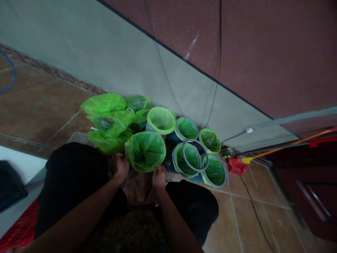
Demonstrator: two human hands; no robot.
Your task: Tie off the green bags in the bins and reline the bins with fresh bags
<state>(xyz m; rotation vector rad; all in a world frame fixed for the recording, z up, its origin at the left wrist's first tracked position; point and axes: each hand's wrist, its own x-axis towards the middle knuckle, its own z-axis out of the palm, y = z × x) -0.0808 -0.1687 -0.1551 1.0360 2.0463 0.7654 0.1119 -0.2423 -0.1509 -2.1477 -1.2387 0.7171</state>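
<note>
1. On a brown tiled floor point(44, 105) with pale grout lines, the person crouches close against a wall, and the head view is steeply tilted. The wall has a grey lower band point(118, 59) under a maroon upper part point(263, 52), with thin black cables point(219, 45) running down it.
2. Toward the right are a white plug point(249, 130), a broom with an orange handle point(286, 147) and a red dustpan point(235, 165), beside a dark wooden door point(302, 182). A blue hose point(9, 72) curves along the far left, and a red plastic crate point(18, 228) sits at the lower left.
3. Against the wall stands a cluster of round bins, each lined with a bright green plastic bag folded over the rim. Several have grey hoop rims, such as the one at point(186, 128), and dark blue sides show between them. A loose grey hoop point(196, 154) rests on top of the nearest one.
4. A heap of green plastic bags point(105, 123) lies to the left of the bins, against the wall.
5. The left hand point(120, 167) and right hand point(159, 177) are both curled at the lower edge of the closest lined bin point(145, 151), touching its green bag. Whether either hand is pinching the plastic, I cannot tell.
</note>
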